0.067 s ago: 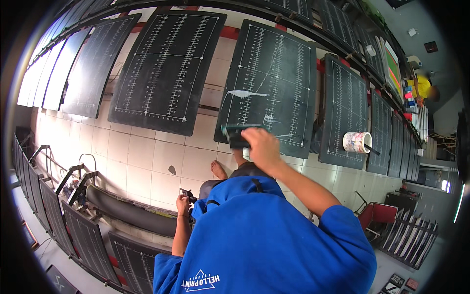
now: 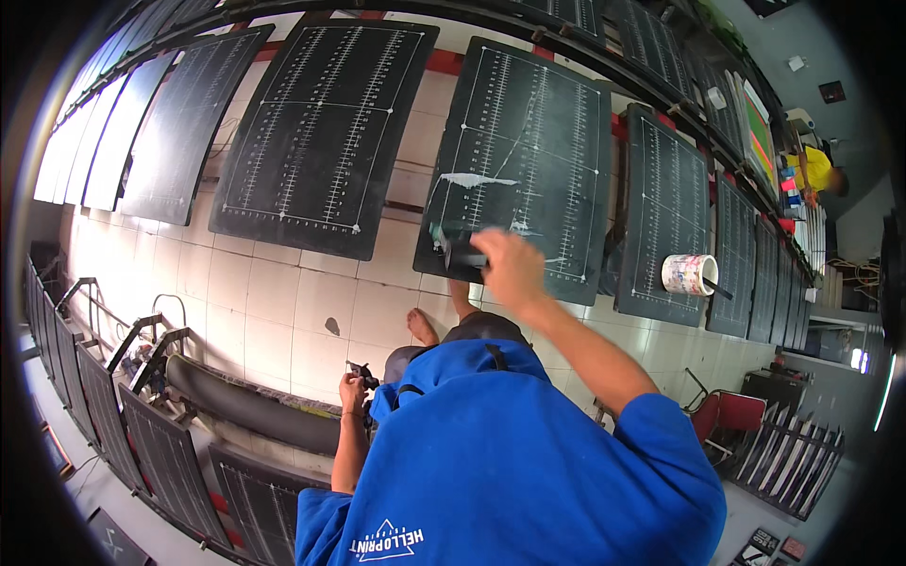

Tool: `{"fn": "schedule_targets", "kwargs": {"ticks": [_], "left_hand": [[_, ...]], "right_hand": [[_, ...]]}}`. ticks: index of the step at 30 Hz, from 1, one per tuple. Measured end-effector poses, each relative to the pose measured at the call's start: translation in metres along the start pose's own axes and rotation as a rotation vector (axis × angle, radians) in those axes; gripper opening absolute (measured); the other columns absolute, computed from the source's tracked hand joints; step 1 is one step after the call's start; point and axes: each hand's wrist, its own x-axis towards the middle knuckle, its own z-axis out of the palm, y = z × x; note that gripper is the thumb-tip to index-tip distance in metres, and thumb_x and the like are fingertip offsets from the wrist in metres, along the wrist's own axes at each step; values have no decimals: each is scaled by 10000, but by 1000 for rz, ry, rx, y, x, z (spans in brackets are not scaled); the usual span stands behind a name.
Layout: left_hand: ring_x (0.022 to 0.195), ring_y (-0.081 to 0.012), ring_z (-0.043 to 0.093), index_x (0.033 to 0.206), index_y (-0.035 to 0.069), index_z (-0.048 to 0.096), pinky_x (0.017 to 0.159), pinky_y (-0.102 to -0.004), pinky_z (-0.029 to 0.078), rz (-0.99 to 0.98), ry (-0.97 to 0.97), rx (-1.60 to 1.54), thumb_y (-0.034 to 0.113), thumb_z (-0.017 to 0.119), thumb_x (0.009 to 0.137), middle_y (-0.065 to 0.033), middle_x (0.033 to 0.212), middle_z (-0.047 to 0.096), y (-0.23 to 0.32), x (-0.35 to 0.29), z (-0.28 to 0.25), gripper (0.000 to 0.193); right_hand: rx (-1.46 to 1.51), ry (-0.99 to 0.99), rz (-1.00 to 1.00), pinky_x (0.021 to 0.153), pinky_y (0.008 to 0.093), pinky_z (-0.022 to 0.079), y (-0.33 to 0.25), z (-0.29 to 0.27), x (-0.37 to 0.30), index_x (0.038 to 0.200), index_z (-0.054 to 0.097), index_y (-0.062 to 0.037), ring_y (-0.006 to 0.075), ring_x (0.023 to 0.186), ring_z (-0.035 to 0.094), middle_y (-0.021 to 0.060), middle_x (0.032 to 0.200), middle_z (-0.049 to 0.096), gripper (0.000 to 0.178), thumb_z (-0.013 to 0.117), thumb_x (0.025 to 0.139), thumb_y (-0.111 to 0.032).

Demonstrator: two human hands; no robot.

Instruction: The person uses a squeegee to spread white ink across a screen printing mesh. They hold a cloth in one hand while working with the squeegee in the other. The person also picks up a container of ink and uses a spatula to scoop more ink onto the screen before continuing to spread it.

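My right hand [image 2: 514, 269] is over the near end of a black board [image 2: 566, 123] marked with white grids. Its fingers are bent and closed on the right end of a dark handheld tool [image 2: 464, 253]; most of the tool extends leftward beyond my fingertips, over the board's near left corner. The tool is blurred, so I cannot tell whether its underside touches the surface or how each finger sits on it.

Farther up the board, well apart from my fingers, lies a pale streak [image 2: 477, 180]; a smaller pale patch [image 2: 520, 227] is just beyond my knuckles.

My left hand [image 2: 353, 391] is low beside my left leg, its fingers pinching a small dark object [image 2: 362, 374] that protrudes above and to the right of them.

1 more gridded board [image 2: 665, 208] stands to the right, with a paint-smeared white tub [image 2: 681, 274] lying on its side near the close end.
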Motion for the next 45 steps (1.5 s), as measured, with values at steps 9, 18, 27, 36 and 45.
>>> {"fn": "schedule_targets", "kwargs": {"ticks": [9, 18, 27, 36, 45], "left_hand": [[732, -159, 631, 1055, 69, 560, 592, -303, 542, 71, -34, -171, 127, 645, 890, -43, 872, 631, 43, -17, 10, 194], [853, -111, 611, 1089, 94, 558, 729, -292, 515, 288, -471, -324, 147, 592, 965, -2, 956, 611, 204, -49, 115, 139], [865, -116, 621, 1088, 112, 550, 739, -294, 506, 268, -558, -399, 127, 569, 986, -8, 973, 635, 201, -52, 116, 105], [853, -112, 617, 1112, 119, 539, 737, -288, 503, 220, -523, -318, 126, 569, 987, 3, 965, 617, 195, -57, 103, 129], [852, -130, 602, 1110, 61, 543, 753, -294, 510, 159, -637, -518, 95, 536, 1005, -42, 1001, 623, 214, -68, 136, 110]], "right_hand": [[-170, 184, 68, 860, 426, 540, 48, 28, 89, 1158, 669, -140, 287, 1035, 638, 37, 1152, 666, 421, 638, 756, -20], [-54, 63, -189, 860, 385, 525, 8, 19, -19, 1168, 673, -116, 222, 1067, 623, 2, 1137, 662, 457, 644, 724, -13], [-92, 15, 332, 864, 391, 537, 96, -60, -73, 1155, 674, -129, 253, 1052, 647, 7, 1143, 678, 459, 712, 709, -28], [52, 121, -164, 986, 384, 436, 14, 3, 4, 1072, 715, -130, 207, 1090, 619, -6, 1095, 692, 332, 608, 772, -34], [48, -55, -629, 1018, 368, 402, 37, 12, 49, 995, 742, -167, 163, 1060, 611, -50, 1043, 698, 229, 572, 851, -114]]}}
